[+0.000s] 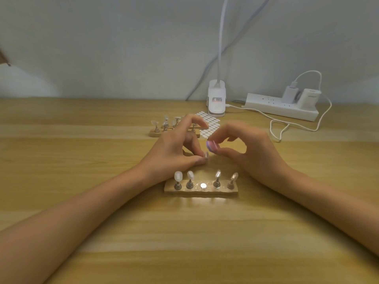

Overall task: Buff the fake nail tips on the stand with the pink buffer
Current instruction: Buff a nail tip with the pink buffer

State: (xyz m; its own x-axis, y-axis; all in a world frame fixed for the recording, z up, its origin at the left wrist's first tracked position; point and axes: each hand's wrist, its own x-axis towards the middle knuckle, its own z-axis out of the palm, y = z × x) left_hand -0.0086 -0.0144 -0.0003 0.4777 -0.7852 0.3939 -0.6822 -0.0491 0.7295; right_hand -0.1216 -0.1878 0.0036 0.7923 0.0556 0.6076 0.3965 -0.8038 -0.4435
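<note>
The person's right hand (250,148) pinches a small pink and white buffer block (210,145) between curled thumb and fingertips. Just beside it, the left hand (174,148) pinches a pale translucent fake nail tip (206,155) between thumb and forefinger. Buffer and tip are close together; blur hides whether they touch. Both are held just behind a low tan wooden stand (201,190), which lies between the two forearms on a light wooden table (184,232). On the stand, four more clear nail tips (178,176) sit upright on metal pegs, with a bare round silver disc (203,185) at its middle. Well behind the stand, partly hidden by the left hand, is a second wooden stand (155,133) with tips, and beside that a white sheet of oval stickers (209,125). Farther behind stands a white clip-on lamp base (216,101). Behind and to the right lie a white power strip (281,107) and a looping white cable (287,126).
</note>
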